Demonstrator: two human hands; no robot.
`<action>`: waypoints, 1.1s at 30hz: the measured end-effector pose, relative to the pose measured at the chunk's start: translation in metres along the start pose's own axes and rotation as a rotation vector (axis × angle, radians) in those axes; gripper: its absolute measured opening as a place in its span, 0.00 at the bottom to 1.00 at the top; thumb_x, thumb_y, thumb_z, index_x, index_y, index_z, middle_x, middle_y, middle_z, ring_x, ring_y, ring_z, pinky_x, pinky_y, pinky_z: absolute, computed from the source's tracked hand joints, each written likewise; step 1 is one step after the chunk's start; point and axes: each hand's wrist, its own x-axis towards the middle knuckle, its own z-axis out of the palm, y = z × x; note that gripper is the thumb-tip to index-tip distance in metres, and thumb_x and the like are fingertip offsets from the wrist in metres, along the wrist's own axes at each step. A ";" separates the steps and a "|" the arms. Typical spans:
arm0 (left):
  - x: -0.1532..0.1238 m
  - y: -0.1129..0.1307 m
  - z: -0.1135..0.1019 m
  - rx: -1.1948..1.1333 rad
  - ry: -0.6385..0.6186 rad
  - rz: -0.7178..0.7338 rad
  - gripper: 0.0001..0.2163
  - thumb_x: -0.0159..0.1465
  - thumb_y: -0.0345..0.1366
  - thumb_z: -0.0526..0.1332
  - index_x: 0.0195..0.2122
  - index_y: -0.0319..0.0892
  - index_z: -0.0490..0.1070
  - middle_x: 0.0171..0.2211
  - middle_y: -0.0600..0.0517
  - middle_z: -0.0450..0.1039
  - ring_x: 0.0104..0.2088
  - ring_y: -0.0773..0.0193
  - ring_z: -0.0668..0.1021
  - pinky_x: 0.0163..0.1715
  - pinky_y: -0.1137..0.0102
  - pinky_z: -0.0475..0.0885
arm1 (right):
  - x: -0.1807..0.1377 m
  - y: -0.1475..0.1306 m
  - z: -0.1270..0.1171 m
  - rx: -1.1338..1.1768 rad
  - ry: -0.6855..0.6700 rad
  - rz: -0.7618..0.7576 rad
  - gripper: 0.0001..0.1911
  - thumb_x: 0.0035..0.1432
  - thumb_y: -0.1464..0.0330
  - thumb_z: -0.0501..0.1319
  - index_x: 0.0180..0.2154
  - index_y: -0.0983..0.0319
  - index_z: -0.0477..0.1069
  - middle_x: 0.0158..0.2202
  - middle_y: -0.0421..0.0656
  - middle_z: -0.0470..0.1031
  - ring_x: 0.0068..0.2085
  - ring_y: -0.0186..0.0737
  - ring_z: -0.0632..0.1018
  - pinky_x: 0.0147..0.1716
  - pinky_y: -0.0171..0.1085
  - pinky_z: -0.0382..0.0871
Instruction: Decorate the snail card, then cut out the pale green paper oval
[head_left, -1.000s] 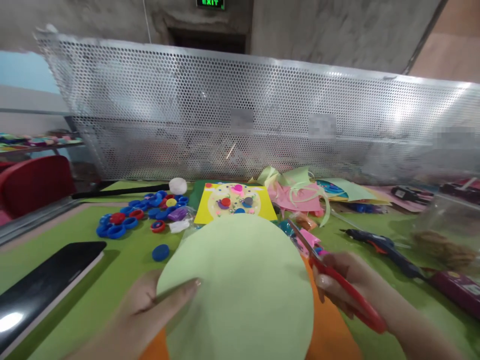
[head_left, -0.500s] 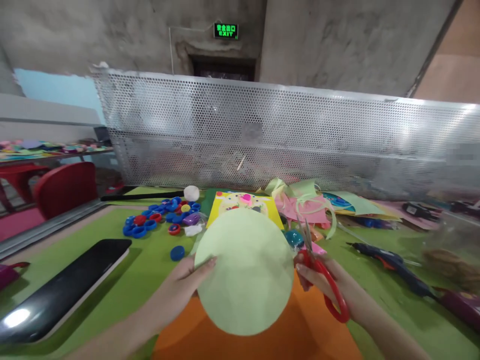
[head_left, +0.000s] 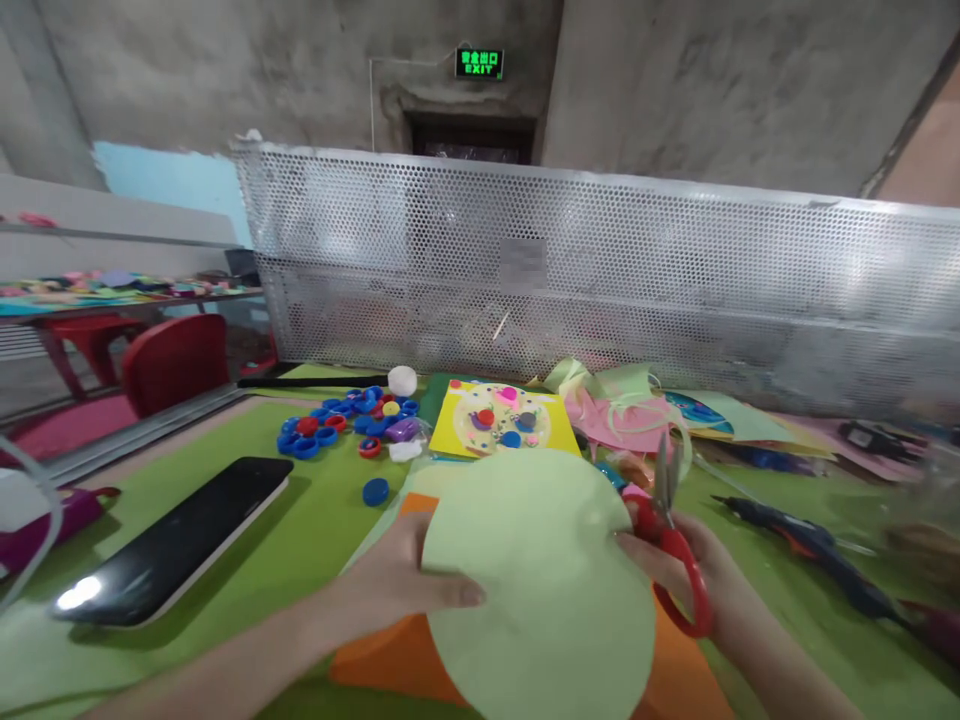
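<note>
A pale green paper circle [head_left: 544,580] is held up in front of me, tilted toward the camera. My left hand [head_left: 409,575] pinches its left edge, thumb over the front. Red-handled scissors [head_left: 679,555] are in my right hand [head_left: 686,560], their blades pointing up and slightly parted. The fingers of that hand are also at the circle's right edge. Beneath lies an orange sheet [head_left: 405,655], partly covered by the circle. Behind the circle, a yellow card [head_left: 454,425] bears a round design with coloured caps and dots.
Blue and red bottle caps [head_left: 322,430] are grouped at the back left, near a single blue cap [head_left: 375,491]. A black phone [head_left: 180,540] lies at left. On the right rests a glue gun [head_left: 810,545]. Paper scraps [head_left: 619,410] lie before a perforated metal screen [head_left: 600,250].
The paper circle has come lower and nearer, tilting over the orange sheet, and both hands moved with it. The yellow card shows more now. The whole view has shifted slightly.
</note>
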 end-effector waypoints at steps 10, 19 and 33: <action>0.000 0.006 -0.003 0.178 0.389 -0.017 0.11 0.56 0.46 0.59 0.26 0.43 0.69 0.22 0.58 0.71 0.24 0.64 0.73 0.23 0.73 0.64 | -0.009 -0.018 -0.001 -0.219 -0.081 0.032 0.12 0.40 0.60 0.65 0.20 0.60 0.67 0.14 0.37 0.68 0.20 0.39 0.72 0.23 0.35 0.67; -0.007 0.016 0.006 0.308 0.387 -0.029 0.13 0.53 0.47 0.59 0.19 0.45 0.62 0.16 0.61 0.59 0.17 0.67 0.64 0.18 0.73 0.55 | -0.010 -0.023 -0.008 -0.194 -0.151 0.037 0.16 0.40 0.58 0.67 0.20 0.60 0.63 0.18 0.36 0.66 0.22 0.37 0.72 0.24 0.36 0.68; -0.015 0.022 0.007 0.489 0.657 -0.008 0.20 0.54 0.52 0.53 0.17 0.47 0.46 0.16 0.63 0.43 0.17 0.70 0.54 0.16 0.75 0.48 | -0.027 -0.010 -0.015 -0.226 -0.181 0.052 0.25 0.50 0.46 0.55 0.38 0.59 0.70 0.23 0.43 0.74 0.26 0.43 0.75 0.28 0.39 0.70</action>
